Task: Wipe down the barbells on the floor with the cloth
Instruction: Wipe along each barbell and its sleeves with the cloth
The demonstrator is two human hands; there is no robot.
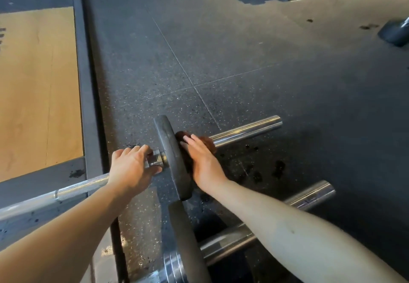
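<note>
**Inspection: plate face under the cloth, far barbell**

You are working over a dark speckled rubber gym floor [254, 65], with a pale wooden lifting platform in a dark frame [37, 87] to your left. Two barbells lie on that floor. The farther long steel barbell [245, 131] runs from lower left to upper right, its knurled shaft crossing the platform frame and its smooth chrome sleeve pointing away. The nearer chrome barbell [309, 196] lies just beside it, close to your right forearm, and carries its own dark plate [188, 245].

On the farther bar stands a round black weight plate [171, 156], upright on its edge. Your left hand [130, 167] is closed loosely round the steel collar [155, 159] just inside that plate, bracing the bar. Your right hand [201, 163] lies flat, fingers extended, pressing a crumpled reddish-brown cloth [207, 143] against the outer face of the plate where the sleeve leaves it. The hand pins the cloth rather than gripping it.

Assessment: you are on the wiping step at the plate and sleeve root of the farther bar. The next move likely calls for wrapping the cloth round the sleeve and drawing it outward to the end, left hand holding firm so the bar cannot roll. The nearer barbell appears yet to be treated; dark spots [277, 167] on the floor nearby look wet, though I cannot confirm it.
</note>
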